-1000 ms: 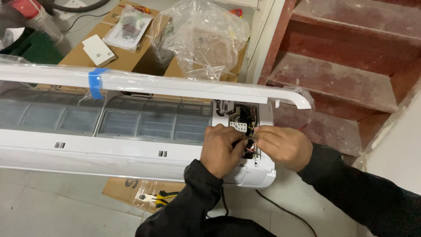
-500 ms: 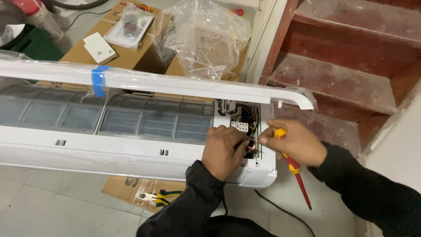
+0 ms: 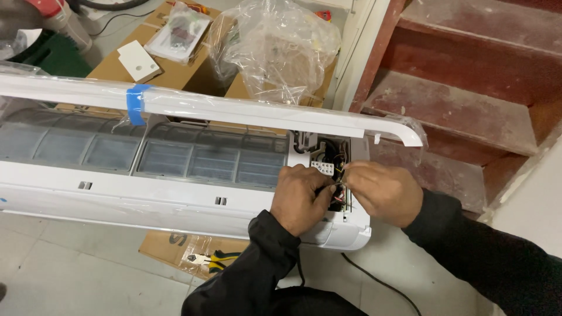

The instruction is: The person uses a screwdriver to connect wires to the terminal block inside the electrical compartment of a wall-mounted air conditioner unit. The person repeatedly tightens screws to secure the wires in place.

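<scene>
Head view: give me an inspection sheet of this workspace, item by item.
Surface: pale tiled floor with flattened cardboard on it.
Job's things: white air-conditioner indoor unit, front panel raised and held with blue tape; wiring compartment at its right end open.
Clutter: yellow-handled pliers on the cardboard; crumpled clear plastic bag and cardboard boxes behind.
Grippers: left hand and right hand both at the compartment, fingertips on small wires; exact grip cannot be told.
Cables: black cable on the floor.
Surroundings: reddish-brown stairs to the right.
</scene>
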